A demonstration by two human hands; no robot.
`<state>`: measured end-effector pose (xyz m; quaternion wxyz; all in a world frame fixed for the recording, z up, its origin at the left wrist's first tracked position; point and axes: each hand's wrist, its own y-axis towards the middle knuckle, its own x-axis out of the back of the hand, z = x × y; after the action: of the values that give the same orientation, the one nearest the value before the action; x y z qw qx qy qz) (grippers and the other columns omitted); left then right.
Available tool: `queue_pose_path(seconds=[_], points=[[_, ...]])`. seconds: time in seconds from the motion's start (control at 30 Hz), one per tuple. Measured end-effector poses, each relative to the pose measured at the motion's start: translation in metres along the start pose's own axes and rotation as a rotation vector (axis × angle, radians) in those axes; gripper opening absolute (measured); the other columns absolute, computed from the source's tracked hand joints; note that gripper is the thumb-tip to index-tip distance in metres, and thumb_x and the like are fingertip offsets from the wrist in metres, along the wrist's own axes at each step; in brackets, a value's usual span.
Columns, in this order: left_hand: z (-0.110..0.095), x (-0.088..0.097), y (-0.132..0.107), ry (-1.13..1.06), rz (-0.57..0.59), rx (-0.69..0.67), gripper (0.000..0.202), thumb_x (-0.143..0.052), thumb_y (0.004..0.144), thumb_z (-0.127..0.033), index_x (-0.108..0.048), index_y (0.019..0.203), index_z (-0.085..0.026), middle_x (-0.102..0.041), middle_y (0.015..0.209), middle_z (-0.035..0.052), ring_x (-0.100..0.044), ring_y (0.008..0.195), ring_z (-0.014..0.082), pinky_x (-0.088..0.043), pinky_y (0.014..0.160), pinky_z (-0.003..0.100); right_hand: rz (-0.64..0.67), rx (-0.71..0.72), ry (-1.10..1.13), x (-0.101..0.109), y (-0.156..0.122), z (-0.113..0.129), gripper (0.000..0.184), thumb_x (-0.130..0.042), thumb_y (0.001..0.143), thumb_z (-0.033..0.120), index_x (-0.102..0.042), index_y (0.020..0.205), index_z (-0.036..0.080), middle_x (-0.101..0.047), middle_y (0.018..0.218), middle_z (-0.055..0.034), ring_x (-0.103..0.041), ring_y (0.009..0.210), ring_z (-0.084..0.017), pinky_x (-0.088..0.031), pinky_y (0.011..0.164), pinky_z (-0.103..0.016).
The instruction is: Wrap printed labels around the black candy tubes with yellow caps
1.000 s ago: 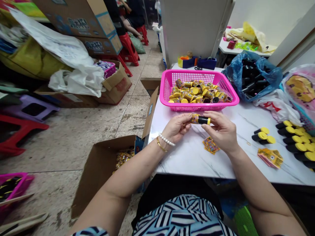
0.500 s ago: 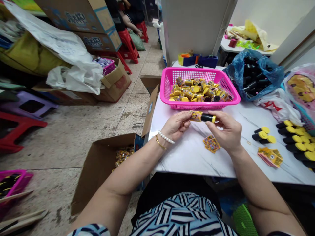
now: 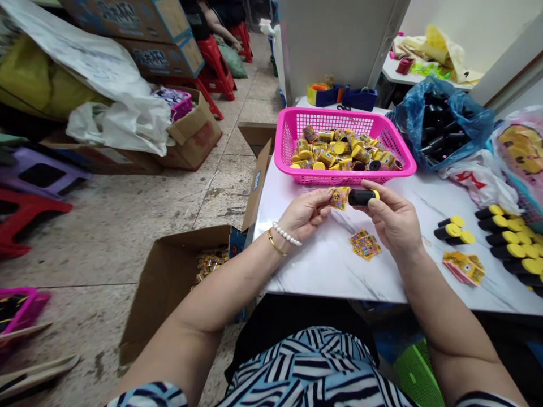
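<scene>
My left hand (image 3: 306, 215) pinches a small yellow printed label sleeve (image 3: 340, 198) between thumb and fingers. My right hand (image 3: 392, 217) grips a short black tube with a yellow cap (image 3: 363, 196), held level just right of the sleeve, with a small gap between them. Both are held above the white marble table (image 3: 326, 265), just in front of a pink basket (image 3: 407, 167) filled with labelled yellow tubes (image 3: 339, 155). A small stack of loose yellow labels (image 3: 365, 245) lies on the table under my right hand.
Unlabelled black tubes with yellow caps (image 3: 504, 237) lie at the right, beside more labels (image 3: 464, 268). A blue bag of black tubes (image 3: 441, 133) sits behind them. An open cardboard box (image 3: 178, 282) stands on the floor at the left. Red stools, boxes and bags crowd the far floor.
The sleeve and the black tube, together as one piece a second ago, have come apart: the sleeve stays in my left hand, the tube in my right. Both hands rose slightly toward the basket.
</scene>
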<state>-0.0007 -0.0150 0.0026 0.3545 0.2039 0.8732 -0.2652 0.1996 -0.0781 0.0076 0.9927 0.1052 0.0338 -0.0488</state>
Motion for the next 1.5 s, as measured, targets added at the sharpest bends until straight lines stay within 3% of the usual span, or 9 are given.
queue_pose_path(seconds=[0.1,0.33,0.7,0.87,1.03,1.17,1.27,1.4,1.5], points=[[0.000,-0.002,-0.001,-0.010,0.004,0.001,0.012,-0.077,0.086,-0.011,-0.071,0.096,-0.008,-0.067,0.076,0.0007,-0.047,0.043,-0.0004,-0.022,0.033,0.009,-0.034,0.010,-0.083,-0.001,0.000,-0.004,0.042,-0.083,0.085,0.044,-0.077,0.124,0.031,-0.078,0.118,-0.0031,-0.074,0.110,-0.024,-0.061,0.104,-0.049],[0.001,-0.001,-0.003,0.066,0.025,-0.041,0.020,-0.084,0.081,-0.018,-0.068,0.091,-0.010,-0.071,0.082,0.0037,-0.047,0.044,-0.0001,-0.022,0.035,0.010,-0.112,0.076,-0.303,-0.003,-0.004,-0.002,0.037,-0.080,0.086,0.040,-0.079,0.121,0.028,-0.077,0.111,-0.0047,-0.074,0.104,-0.023,-0.063,0.100,-0.044],[0.003,-0.001,-0.003,0.104,0.031,0.018,0.024,-0.084,0.081,-0.021,-0.069,0.096,-0.010,-0.070,0.082,0.0030,-0.049,0.045,0.0007,-0.022,0.036,0.012,-0.094,-0.113,0.037,-0.012,-0.004,-0.004,0.036,-0.080,0.087,0.049,-0.074,0.113,0.026,-0.076,0.109,-0.0023,-0.075,0.106,-0.022,-0.066,0.099,-0.049],[0.005,-0.001,-0.003,0.095,0.052,0.041,0.022,-0.083,0.082,-0.020,-0.069,0.096,-0.009,-0.071,0.085,0.0050,-0.048,0.045,0.0008,-0.018,0.035,0.013,-0.163,0.016,-0.153,-0.016,-0.009,-0.003,0.035,-0.081,0.086,0.044,-0.075,0.116,0.026,-0.072,0.105,-0.0025,-0.074,0.093,-0.019,-0.066,0.097,-0.045],[0.008,0.000,-0.003,0.192,0.013,-0.075,0.031,-0.090,0.076,-0.028,-0.070,0.091,-0.009,-0.066,0.078,0.0017,-0.049,0.050,0.0014,-0.022,0.039,0.013,-0.216,0.235,-0.363,-0.015,-0.008,0.000,0.032,-0.083,0.084,0.036,-0.079,0.114,0.026,-0.068,0.105,-0.0044,-0.069,0.098,-0.019,-0.064,0.090,-0.037],[0.007,-0.001,-0.004,0.283,-0.028,-0.242,0.045,-0.095,0.070,-0.035,-0.073,0.104,-0.015,-0.072,0.095,0.0037,-0.063,0.072,0.0079,-0.044,0.056,0.017,-0.160,0.329,-0.329,-0.013,-0.008,0.003,0.032,-0.082,0.086,0.029,-0.078,0.118,0.029,-0.066,0.108,-0.0037,-0.070,0.099,-0.019,-0.063,0.089,-0.036],[0.006,0.000,-0.003,0.365,0.130,-0.249,0.055,-0.096,0.068,-0.036,-0.073,0.115,-0.018,-0.074,0.109,0.0070,-0.069,0.085,0.0143,-0.053,0.071,0.026,-0.081,0.367,-0.373,-0.009,-0.007,0.000,0.039,-0.082,0.087,0.028,-0.077,0.125,0.034,-0.066,0.113,-0.0037,-0.068,0.103,-0.020,-0.061,0.091,-0.038],[0.007,0.005,0.001,0.497,0.217,-0.280,0.045,-0.094,0.072,-0.040,-0.077,0.103,-0.013,-0.075,0.089,0.0056,-0.066,0.070,0.0122,-0.051,0.070,0.028,0.115,0.350,-0.540,0.002,-0.002,-0.004,0.058,-0.081,0.088,0.031,-0.065,0.143,0.038,-0.065,0.114,-0.0042,-0.065,0.105,-0.022,-0.058,0.096,-0.041],[0.007,0.006,0.002,0.518,0.215,-0.286,0.045,-0.094,0.071,-0.040,-0.077,0.102,-0.012,-0.076,0.087,0.0057,-0.068,0.074,0.0140,-0.052,0.073,0.030,0.189,0.366,-0.594,0.009,0.000,-0.001,0.054,-0.075,0.092,0.029,-0.065,0.143,0.038,-0.064,0.110,-0.0041,-0.065,0.099,-0.020,-0.058,0.093,-0.041]])
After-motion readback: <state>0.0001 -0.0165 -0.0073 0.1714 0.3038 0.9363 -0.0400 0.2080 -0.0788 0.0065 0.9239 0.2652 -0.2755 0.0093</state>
